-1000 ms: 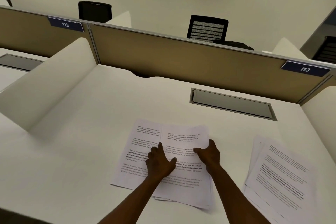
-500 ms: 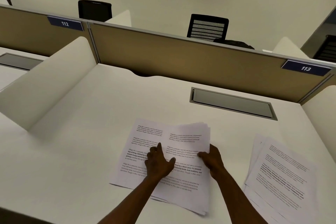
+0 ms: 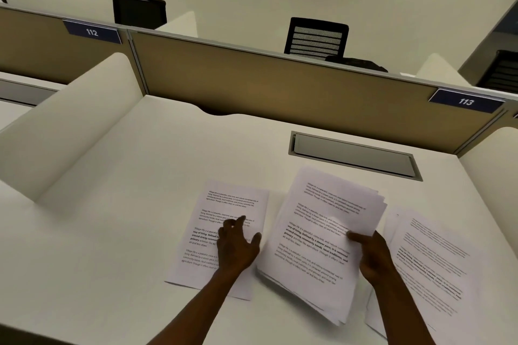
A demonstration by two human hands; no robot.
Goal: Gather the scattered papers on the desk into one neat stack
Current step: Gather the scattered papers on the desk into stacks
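Note:
A bundle of printed sheets (image 3: 316,235) is lifted off the white desk (image 3: 112,232), tilted, its edges fanned. My right hand (image 3: 370,255) grips its right edge, thumb on top. A single printed sheet (image 3: 224,204) lies flat to its left. My left hand (image 3: 238,244) rests on that sheet with fingers spread, pressing it down. Another loose pile of papers (image 3: 431,260) lies at the right, partly under my right forearm.
A grey cable hatch (image 3: 353,155) is set into the desk behind the papers. A tan partition (image 3: 280,87) closes the back; curved white dividers (image 3: 64,120) stand at both sides. Black chairs (image 3: 315,36) show beyond the partition.
My right hand has taken the bundle and lifted it rightward off the left sheet, which it overlapped before. My left hand stays pressing the left sheet down.

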